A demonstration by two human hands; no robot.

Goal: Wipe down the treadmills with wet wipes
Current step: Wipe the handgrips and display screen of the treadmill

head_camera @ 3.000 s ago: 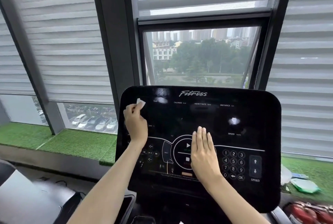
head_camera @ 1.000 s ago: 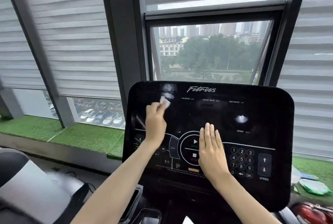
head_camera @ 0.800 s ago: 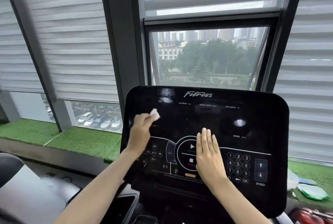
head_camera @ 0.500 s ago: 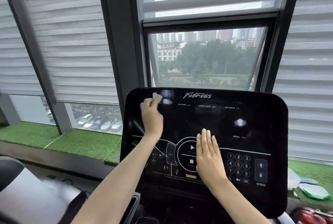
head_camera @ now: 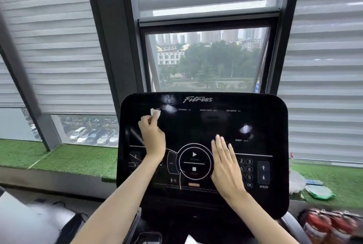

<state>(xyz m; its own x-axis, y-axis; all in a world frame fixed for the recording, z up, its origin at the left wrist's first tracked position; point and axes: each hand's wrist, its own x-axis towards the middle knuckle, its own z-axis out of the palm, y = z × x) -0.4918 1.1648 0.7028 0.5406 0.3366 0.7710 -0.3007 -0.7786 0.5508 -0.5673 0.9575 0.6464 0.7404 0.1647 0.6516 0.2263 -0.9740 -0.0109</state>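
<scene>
A glossy black treadmill console (head_camera: 261, 122) with "Fitness" lettering fills the middle of the view. My left hand (head_camera: 152, 135) presses a small crumpled white wet wipe (head_camera: 155, 112) against the upper left of the panel, with the wipe sticking out past my fingertips. My right hand (head_camera: 225, 167) lies flat on the lower middle of the panel, fingers together, partly covering the number keypad beside the round play/stop control (head_camera: 194, 162).
Windows with grey blinds (head_camera: 59, 47) stand behind the console. A ledge of green artificial turf (head_camera: 64, 159) runs below them. A green-and-white pack (head_camera: 319, 192) lies on the turf at right. Red fire extinguishers (head_camera: 332, 224) sit at the lower right.
My left hand has swept the wipe back and forth across the upper left of the panel, and now sits slightly lower than half a second ago. My right hand has stayed flat in place.
</scene>
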